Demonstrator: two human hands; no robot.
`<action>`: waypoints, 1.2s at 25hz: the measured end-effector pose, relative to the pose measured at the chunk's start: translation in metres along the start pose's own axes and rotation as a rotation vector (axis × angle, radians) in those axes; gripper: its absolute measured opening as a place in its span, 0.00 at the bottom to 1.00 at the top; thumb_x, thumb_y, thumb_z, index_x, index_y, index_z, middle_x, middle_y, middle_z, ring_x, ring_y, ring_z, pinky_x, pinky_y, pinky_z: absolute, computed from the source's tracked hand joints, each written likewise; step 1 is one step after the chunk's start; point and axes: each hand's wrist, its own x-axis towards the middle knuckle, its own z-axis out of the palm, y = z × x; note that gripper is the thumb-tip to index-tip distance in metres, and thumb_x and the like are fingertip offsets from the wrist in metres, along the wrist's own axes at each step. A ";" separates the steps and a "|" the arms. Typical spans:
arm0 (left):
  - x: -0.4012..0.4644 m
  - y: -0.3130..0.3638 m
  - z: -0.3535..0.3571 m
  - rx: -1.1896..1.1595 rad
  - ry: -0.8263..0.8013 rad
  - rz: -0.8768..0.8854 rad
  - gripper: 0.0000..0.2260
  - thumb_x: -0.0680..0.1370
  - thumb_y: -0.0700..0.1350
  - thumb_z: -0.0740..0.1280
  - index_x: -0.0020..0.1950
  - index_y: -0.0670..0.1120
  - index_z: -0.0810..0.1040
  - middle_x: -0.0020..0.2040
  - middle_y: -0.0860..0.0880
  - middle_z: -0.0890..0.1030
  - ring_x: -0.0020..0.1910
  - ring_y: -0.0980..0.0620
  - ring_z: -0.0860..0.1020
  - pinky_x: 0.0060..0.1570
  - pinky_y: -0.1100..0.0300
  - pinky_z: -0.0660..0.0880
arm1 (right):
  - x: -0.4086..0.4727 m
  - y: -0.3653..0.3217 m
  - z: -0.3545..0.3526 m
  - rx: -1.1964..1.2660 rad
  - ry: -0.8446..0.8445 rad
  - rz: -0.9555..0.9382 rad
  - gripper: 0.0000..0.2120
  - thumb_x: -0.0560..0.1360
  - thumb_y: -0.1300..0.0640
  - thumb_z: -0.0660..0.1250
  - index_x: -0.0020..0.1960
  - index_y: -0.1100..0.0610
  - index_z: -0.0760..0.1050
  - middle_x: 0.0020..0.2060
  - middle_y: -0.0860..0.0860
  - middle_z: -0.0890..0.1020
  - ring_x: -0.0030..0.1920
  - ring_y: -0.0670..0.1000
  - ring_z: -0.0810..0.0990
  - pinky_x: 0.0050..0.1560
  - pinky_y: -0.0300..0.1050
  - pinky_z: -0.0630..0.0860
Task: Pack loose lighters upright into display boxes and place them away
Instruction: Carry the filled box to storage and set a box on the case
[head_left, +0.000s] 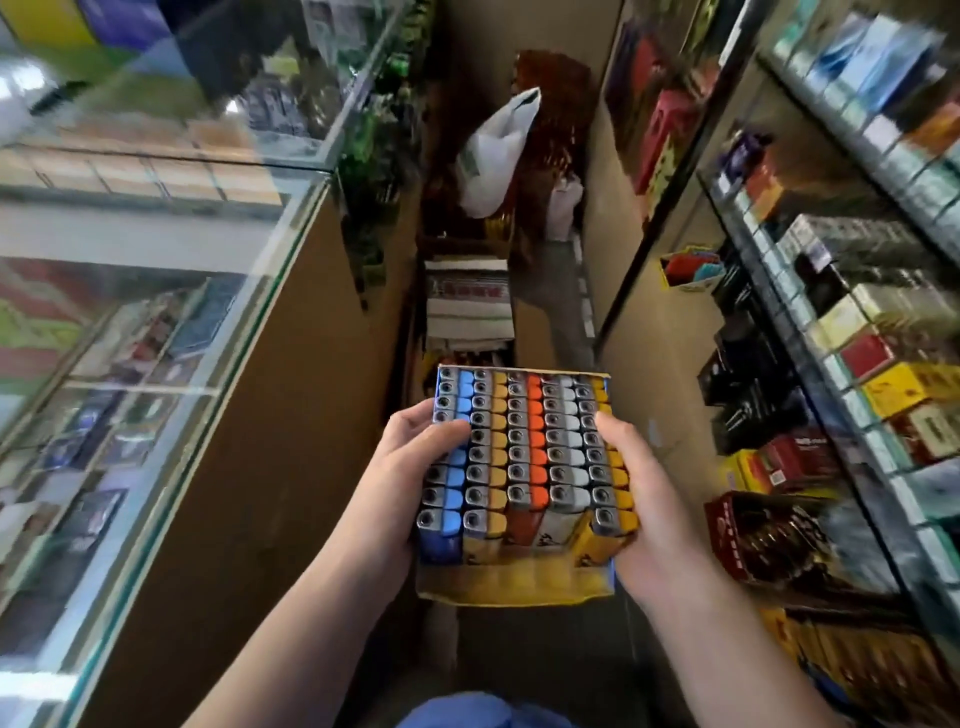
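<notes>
Head view: glass counter (171, 218) left, stocked shelves (831, 312) right.

Narrow aisle ran ahead between glass counter (218, 218) on left and stocked shelves (841, 291) on right. Both hands (410, 467) (639, 499) held the full lighter box (519, 582) mid-aisle, filling most of the gap. Farther on, stacked cartons (467, 306) and a white plastic bag (498, 156) blocked the floor; strip of bare floor (545, 312) beside them.

Head-worn view, forward and downward.
</notes>
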 end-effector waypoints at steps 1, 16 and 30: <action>0.025 0.014 0.006 0.018 -0.031 -0.019 0.23 0.65 0.48 0.71 0.60 0.52 0.71 0.49 0.45 0.83 0.48 0.44 0.82 0.38 0.52 0.79 | 0.016 -0.014 0.004 0.025 0.017 -0.022 0.24 0.66 0.43 0.68 0.60 0.53 0.76 0.48 0.55 0.84 0.46 0.55 0.84 0.35 0.47 0.80; 0.257 0.031 0.120 0.186 -0.165 -0.277 0.14 0.72 0.46 0.68 0.57 0.51 0.72 0.44 0.45 0.84 0.44 0.43 0.83 0.36 0.53 0.79 | 0.158 -0.130 -0.065 0.228 0.299 -0.037 0.17 0.65 0.43 0.67 0.47 0.52 0.84 0.45 0.55 0.85 0.45 0.55 0.84 0.40 0.49 0.79; 0.459 -0.009 0.235 0.201 -0.032 -0.452 0.14 0.72 0.46 0.68 0.57 0.54 0.72 0.45 0.46 0.84 0.45 0.43 0.83 0.38 0.51 0.79 | 0.333 -0.234 -0.193 0.152 0.386 0.055 0.20 0.70 0.43 0.67 0.57 0.53 0.76 0.47 0.53 0.85 0.47 0.54 0.84 0.42 0.49 0.79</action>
